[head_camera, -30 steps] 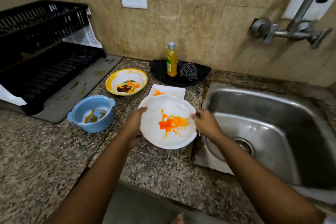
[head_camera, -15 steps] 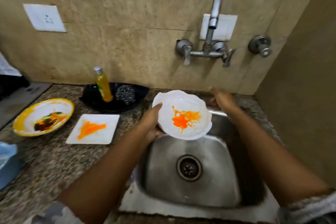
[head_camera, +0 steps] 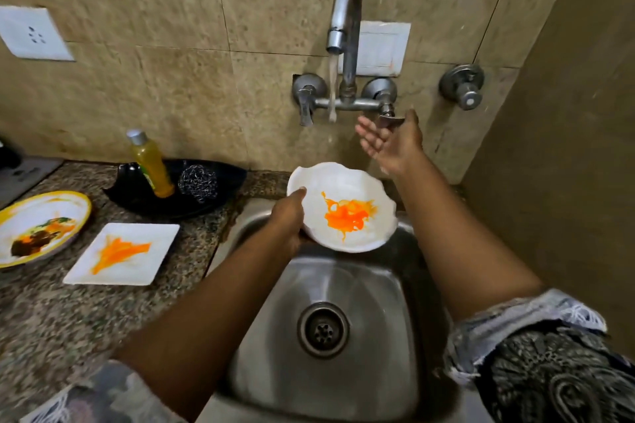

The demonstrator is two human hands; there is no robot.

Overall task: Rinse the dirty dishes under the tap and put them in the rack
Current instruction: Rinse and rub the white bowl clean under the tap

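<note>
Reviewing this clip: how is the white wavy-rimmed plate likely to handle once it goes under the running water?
The white plate probably stays stiff: the left hand alone holds it level by one edge. Its glossy surface likely turns slippery when wet. If ceramic, which I cannot confirm, a drop into the steel sink might chip it.

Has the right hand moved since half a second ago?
Yes. The right hand has left the rim of the white bowl and risen toward the tap's right handle, fingers spread just beside it. Water is running from the spout.
</note>
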